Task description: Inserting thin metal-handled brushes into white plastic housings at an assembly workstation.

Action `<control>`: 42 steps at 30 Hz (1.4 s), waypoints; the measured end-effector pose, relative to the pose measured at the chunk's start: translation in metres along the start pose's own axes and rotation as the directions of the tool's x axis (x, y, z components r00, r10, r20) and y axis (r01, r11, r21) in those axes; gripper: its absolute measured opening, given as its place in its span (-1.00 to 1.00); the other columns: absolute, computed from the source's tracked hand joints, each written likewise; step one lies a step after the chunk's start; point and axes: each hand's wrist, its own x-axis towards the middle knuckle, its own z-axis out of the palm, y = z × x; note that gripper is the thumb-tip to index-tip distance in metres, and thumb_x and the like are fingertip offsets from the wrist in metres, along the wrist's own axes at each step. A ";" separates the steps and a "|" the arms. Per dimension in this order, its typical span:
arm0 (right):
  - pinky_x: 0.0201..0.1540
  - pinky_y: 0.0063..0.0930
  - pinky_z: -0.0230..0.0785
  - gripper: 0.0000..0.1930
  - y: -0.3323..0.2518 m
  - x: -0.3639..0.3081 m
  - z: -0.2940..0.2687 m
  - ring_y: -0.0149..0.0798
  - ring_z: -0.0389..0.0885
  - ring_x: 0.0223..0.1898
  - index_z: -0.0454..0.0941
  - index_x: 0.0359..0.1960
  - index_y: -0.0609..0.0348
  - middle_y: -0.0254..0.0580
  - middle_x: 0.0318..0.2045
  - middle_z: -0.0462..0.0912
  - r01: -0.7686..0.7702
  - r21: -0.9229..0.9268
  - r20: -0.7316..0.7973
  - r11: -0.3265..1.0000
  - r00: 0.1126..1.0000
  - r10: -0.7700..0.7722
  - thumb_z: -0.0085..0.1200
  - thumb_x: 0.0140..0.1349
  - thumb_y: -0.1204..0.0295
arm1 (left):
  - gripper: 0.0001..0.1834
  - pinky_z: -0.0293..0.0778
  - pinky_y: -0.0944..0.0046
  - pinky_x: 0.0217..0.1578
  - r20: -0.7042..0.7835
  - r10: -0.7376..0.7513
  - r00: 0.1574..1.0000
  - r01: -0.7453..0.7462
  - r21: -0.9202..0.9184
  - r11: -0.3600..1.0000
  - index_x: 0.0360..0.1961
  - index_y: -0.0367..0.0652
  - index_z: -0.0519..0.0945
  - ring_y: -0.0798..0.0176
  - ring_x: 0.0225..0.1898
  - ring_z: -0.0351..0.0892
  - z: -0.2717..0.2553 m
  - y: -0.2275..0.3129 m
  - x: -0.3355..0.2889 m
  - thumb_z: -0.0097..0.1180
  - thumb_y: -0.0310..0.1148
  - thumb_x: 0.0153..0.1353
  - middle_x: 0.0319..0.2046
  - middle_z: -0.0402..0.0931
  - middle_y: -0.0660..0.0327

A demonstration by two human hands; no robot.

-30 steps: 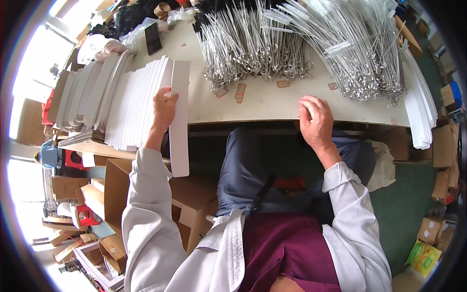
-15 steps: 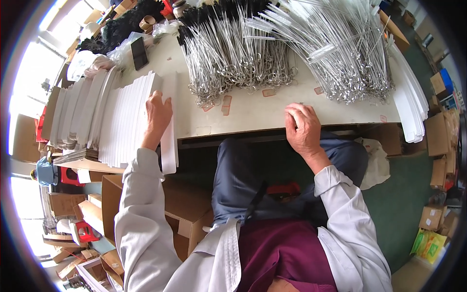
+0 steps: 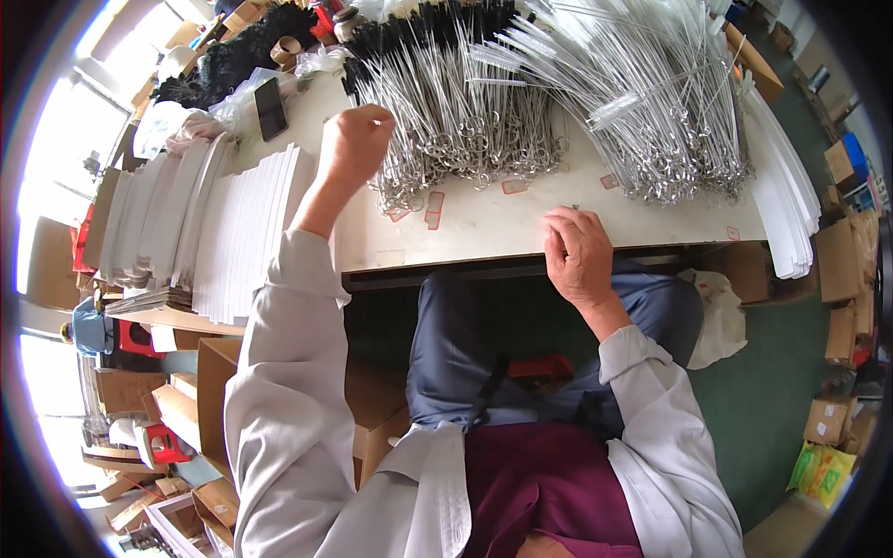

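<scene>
Several illegible labels [image 3: 433, 210], left fingers [image 3: 370, 113] curled by brushes [image 3: 446, 121], right fingers [image 3: 566, 226] bent, grips unclear

Brushes [image 3: 465, 112] silver w/ blk bristles [image 3: 437, 23]; boxes [image 3: 244, 232] wht; shirt [image 3: 549, 488] maroon.

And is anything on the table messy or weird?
A little: some white-tipped brushes in the right pile lie askew, a few poking left over the black-tipped brushes. That looks odd because most of their pile points roughly the same way.
</scene>
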 end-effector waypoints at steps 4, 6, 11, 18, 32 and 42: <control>-0.04 -0.22 0.50 -0.87 0.001 0.000 -0.002 -0.04 0.62 -0.16 0.63 -0.21 0.17 -0.20 -0.15 0.69 -0.005 0.003 -0.012 1.000 1.000 0.005 0.17 0.19 0.56 | -0.79 0.56 0.25 -0.49 0.049 -0.171 0.984 0.174 -0.073 0.982 -0.30 -0.37 0.73 0.32 -0.57 0.63 -0.023 -0.022 -0.011 0.21 -0.40 0.23 -0.57 0.67 0.11; -0.05 -0.22 0.50 -0.88 0.003 0.001 -0.003 -0.04 0.62 -0.16 0.63 -0.22 0.18 -0.19 -0.15 0.69 0.002 -0.002 -0.016 1.000 1.000 -0.002 0.17 0.20 0.56 | -0.80 0.50 0.38 -0.61 0.174 -0.326 0.929 0.357 -0.201 0.912 -0.28 -0.39 0.71 0.42 -0.60 0.58 -0.027 -0.023 -0.025 0.19 -0.41 0.29 -0.57 0.63 0.21; -0.05 -0.23 0.50 -0.90 0.001 0.001 -0.001 -0.03 0.63 -0.17 0.64 -0.24 0.20 -0.17 -0.15 0.70 -0.007 -0.008 -0.011 1.000 1.000 0.006 0.14 0.22 0.56 | -0.79 0.51 0.35 -0.59 0.195 -0.250 0.948 0.295 -0.254 0.921 -0.29 -0.37 0.72 0.42 -0.60 0.57 -0.020 -0.015 -0.051 0.25 -0.38 0.24 -0.56 0.63 0.19; -0.05 -0.22 0.50 -0.89 -0.003 0.002 -0.001 -0.02 0.63 -0.17 0.65 -0.23 0.20 -0.16 -0.16 0.71 -0.009 -0.018 -0.014 1.000 1.000 0.008 0.14 0.23 0.55 | -0.82 0.54 0.29 -0.61 0.230 -0.252 0.940 0.309 -0.262 0.914 -0.40 -0.34 0.72 0.35 -0.69 0.54 -0.003 -0.001 -0.054 0.25 -0.40 0.14 -0.60 0.63 0.17; -0.02 -0.20 0.49 -0.90 -0.006 0.004 -0.004 0.01 0.61 -0.13 0.63 -0.25 0.22 -0.13 -0.14 0.69 -0.032 0.032 0.047 0.999 0.998 0.031 0.16 0.21 0.54 | -0.97 0.59 0.19 -0.30 -0.097 0.094 0.991 -0.105 -0.117 0.988 -0.39 -0.20 0.68 0.18 -0.36 0.67 -0.013 0.029 -0.073 0.27 -0.50 0.12 -0.34 0.61 0.14; 0.04 -0.16 0.48 -0.81 -0.044 0.072 0.023 -0.01 0.61 -0.05 0.64 -0.17 0.24 -0.12 -0.11 0.66 0.174 0.196 0.060 0.965 0.980 -0.189 0.24 0.15 0.57 | -0.90 0.61 0.02 -0.27 -0.052 0.298 0.953 -0.288 0.148 0.946 -0.27 -0.16 0.64 -0.06 -0.30 0.64 0.026 0.031 -0.099 0.19 -0.50 0.17 -0.27 0.52 0.13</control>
